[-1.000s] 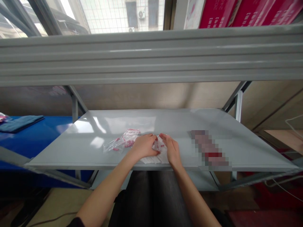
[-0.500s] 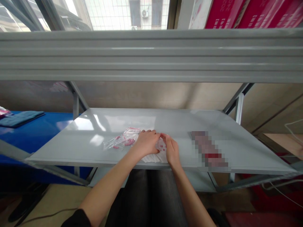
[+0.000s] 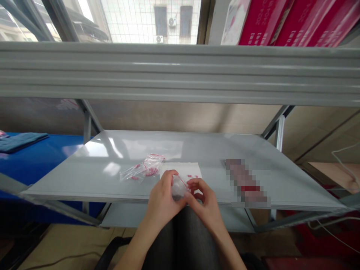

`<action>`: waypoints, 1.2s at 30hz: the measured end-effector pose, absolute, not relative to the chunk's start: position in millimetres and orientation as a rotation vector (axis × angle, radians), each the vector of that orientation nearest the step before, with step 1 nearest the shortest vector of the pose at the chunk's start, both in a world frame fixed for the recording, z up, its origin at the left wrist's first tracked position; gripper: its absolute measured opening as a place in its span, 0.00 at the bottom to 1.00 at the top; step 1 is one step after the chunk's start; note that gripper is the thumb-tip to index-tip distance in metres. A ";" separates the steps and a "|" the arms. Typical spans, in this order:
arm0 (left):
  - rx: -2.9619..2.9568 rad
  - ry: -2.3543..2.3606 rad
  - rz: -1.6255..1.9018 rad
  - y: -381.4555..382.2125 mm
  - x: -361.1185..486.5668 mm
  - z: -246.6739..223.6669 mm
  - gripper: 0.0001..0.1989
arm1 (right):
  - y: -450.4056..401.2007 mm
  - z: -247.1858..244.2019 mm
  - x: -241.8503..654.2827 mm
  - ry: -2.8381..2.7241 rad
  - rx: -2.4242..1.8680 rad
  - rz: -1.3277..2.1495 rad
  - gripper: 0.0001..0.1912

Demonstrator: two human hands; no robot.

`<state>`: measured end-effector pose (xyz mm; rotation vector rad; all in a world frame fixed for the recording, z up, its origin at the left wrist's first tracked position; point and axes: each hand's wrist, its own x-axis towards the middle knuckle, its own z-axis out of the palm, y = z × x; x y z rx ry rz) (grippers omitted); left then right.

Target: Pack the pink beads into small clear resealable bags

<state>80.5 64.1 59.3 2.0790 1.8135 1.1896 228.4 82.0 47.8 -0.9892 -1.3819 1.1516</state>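
Note:
Between my hands is a small clear zip bag (image 3: 179, 186) with a red line along its top. My left hand (image 3: 163, 195) grips its left side, thumb below and fingers above. At the bag's right edge, my right hand (image 3: 204, 198) pinches with bent fingers. Just beyond them a white sheet of paper (image 3: 180, 167) lies on the grey shelf, with a few small red pieces (image 3: 192, 176) on its right part. To the left lie clear zip bags (image 3: 152, 163) with red pieces inside. Whether the held bag contains anything cannot be made out.
A pixelated reddish long object (image 3: 244, 182) lies on the shelf (image 3: 92, 176) to the right. The thick grey upper shelf edge (image 3: 180, 73) crosses in front of me, with red boxes (image 3: 281, 22) above it. A blue cloth (image 3: 24, 141) rests on the blue surface at left.
Both hands have drawn back toward me from over the paper, and the clear bag is now held up between them. The paper and the red pieces on it have come into view.

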 end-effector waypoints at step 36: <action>2.033 1.315 1.519 6.6 64.8 73.5 0.08 | 54.8 73.4 270.7 -1.819 -0.776 0.949 0.05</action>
